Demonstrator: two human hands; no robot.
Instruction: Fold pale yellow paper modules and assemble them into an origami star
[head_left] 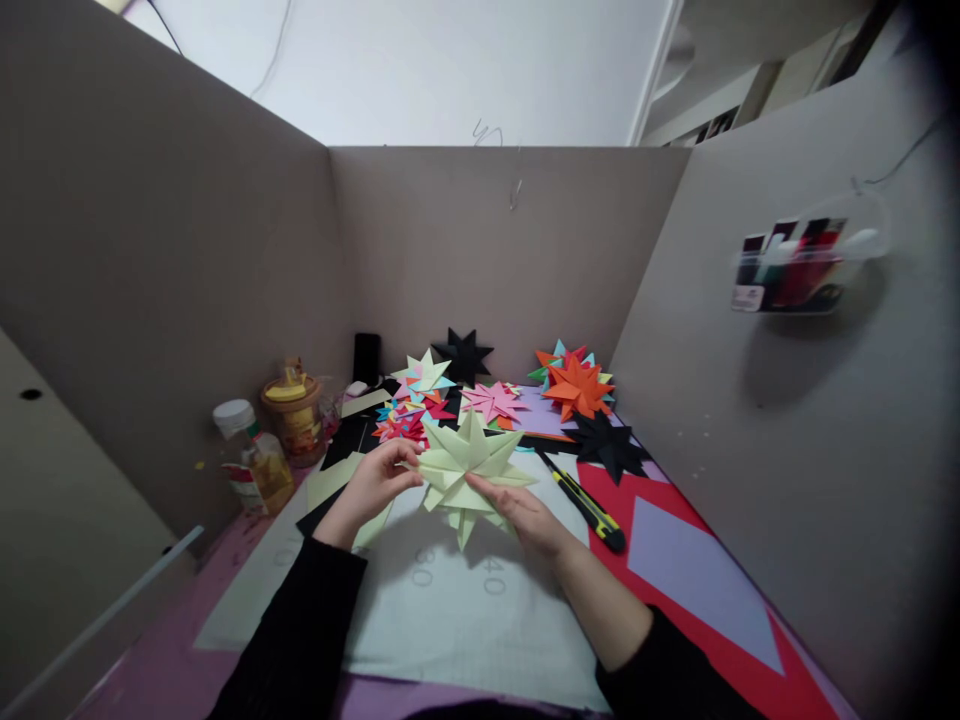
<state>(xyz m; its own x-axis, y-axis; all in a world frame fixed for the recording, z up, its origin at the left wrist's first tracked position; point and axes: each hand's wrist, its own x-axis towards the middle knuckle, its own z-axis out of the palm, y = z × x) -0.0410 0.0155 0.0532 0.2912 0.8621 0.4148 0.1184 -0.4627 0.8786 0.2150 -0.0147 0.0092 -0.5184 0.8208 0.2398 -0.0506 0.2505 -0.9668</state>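
Observation:
A pale green folded paper star (469, 462) is held just above the white cutting mat (465, 610). My left hand (375, 482) pinches its left points with curled fingers. Under the star's lower right side, my right hand (525, 515) grips it with thumb on top. Both sleeves are black.
Finished paper stars lie at the back: black (463, 354), orange (577, 390), pink (491, 402), another black (609, 447). A yellow-black utility knife (589, 505) lies right of the mat on red paper (675, 590). Glue bottle (251, 457) and jar (294, 412) stand left. Cardboard walls enclose the desk.

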